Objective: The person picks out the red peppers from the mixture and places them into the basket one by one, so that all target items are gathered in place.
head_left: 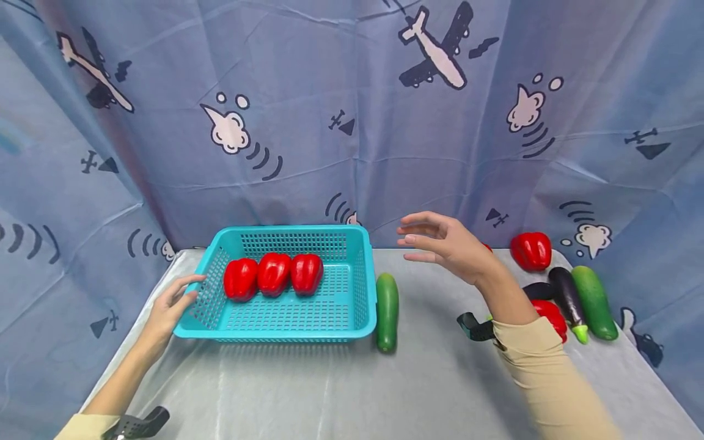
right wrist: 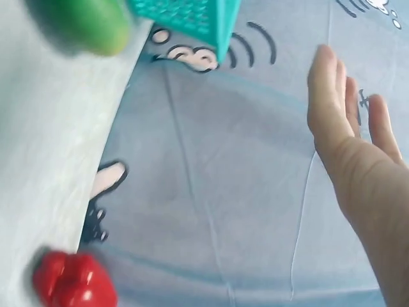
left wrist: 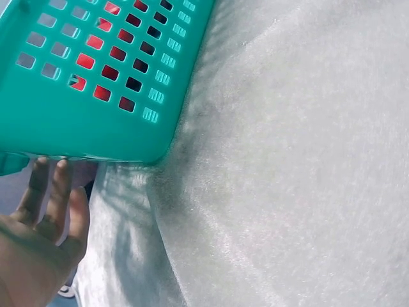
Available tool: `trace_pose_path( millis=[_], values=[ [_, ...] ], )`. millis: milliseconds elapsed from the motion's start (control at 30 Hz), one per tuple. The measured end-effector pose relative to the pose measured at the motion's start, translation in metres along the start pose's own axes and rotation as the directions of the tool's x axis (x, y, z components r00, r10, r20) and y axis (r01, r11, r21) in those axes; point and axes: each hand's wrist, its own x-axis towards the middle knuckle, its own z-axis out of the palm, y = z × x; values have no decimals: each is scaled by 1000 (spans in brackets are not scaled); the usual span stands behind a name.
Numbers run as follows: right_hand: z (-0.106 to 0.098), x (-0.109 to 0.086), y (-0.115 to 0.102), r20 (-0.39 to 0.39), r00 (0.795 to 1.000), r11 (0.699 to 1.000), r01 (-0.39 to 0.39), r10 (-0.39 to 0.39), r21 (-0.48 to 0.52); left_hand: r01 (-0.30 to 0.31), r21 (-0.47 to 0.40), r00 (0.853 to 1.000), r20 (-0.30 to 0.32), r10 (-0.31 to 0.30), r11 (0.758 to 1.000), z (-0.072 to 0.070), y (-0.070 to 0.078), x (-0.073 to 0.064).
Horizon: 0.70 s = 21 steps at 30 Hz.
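Note:
A turquoise plastic basket (head_left: 275, 336) holds three red bell peppers (head_left: 274, 275), lined up toward its left and middle. At its left end, my left hand (head_left: 167, 308) touches the rim; in the left wrist view the fingertips (left wrist: 62, 165) meet the basket's outer side, fingers mostly straight. Raised above the table to the right of the basket is my right hand (head_left: 453, 247), fingers loosely extended and holding nothing. Below and left of it, a green cucumber (head_left: 387, 311) lies along the basket's right side. The right wrist view also shows that hand (right wrist: 358, 153) apart from everything.
At the table's right lie a red bell pepper (head_left: 531, 251), a dark purple eggplant (head_left: 568, 296), another cucumber (head_left: 595, 302) and a second red pepper (head_left: 552, 318) partly behind my right forearm. A blue patterned curtain (head_left: 308, 122) hangs directly behind the white-covered table (head_left: 275, 397).

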Motion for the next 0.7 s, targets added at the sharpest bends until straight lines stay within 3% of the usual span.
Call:
trace_pose_path(
  millis=[467,700],
  values=[
    [-24,-79,33,-188,982,991,-60,36,-123,32,23,999,1,-32,999,-2,1,-3],
    [-36,-109,52,-258,966,988,-58,20,-140,9,-4,1000,10,-9,1000,-1,-1,0]
  ],
)
